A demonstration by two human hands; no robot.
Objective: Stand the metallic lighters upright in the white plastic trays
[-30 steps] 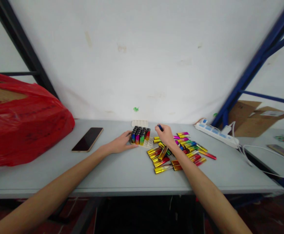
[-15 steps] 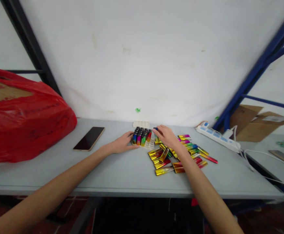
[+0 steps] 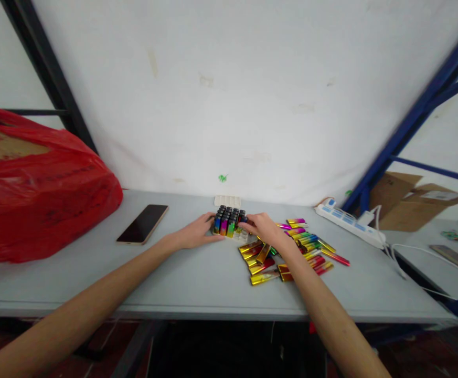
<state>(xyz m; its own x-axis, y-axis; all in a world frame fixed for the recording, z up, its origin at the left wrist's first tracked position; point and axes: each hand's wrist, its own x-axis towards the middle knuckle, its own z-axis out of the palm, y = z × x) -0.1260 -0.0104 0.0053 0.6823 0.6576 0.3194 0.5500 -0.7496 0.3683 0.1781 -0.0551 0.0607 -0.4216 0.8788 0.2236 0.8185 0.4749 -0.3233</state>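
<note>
Upright lighters (image 3: 224,224) with black tops and shiny rainbow bodies stand packed in a pale slotted tray (image 3: 241,236). My left hand (image 3: 197,231) holds the tray's left side, thumb along the front edge and fingers behind. At the tray's right side, my right hand (image 3: 262,227) pinches a lighter (image 3: 242,222) among the slots; its fingers hide most of it. More lighters (image 3: 261,265) lie loose in a pile under and to the right of my right wrist, in gold, red, blue and magenta.
A phone (image 3: 143,224) lies left of the tray, with a red plastic bag (image 3: 48,194) beyond it. The tray's pale lid (image 3: 227,201) is by the wall. At right are a white power strip (image 3: 350,224) with cables and a cardboard box (image 3: 405,202).
My right hand has moved left and slightly down from the tray's back right, bringing a lighter in against the row. My left hand has stayed on the tray.
</note>
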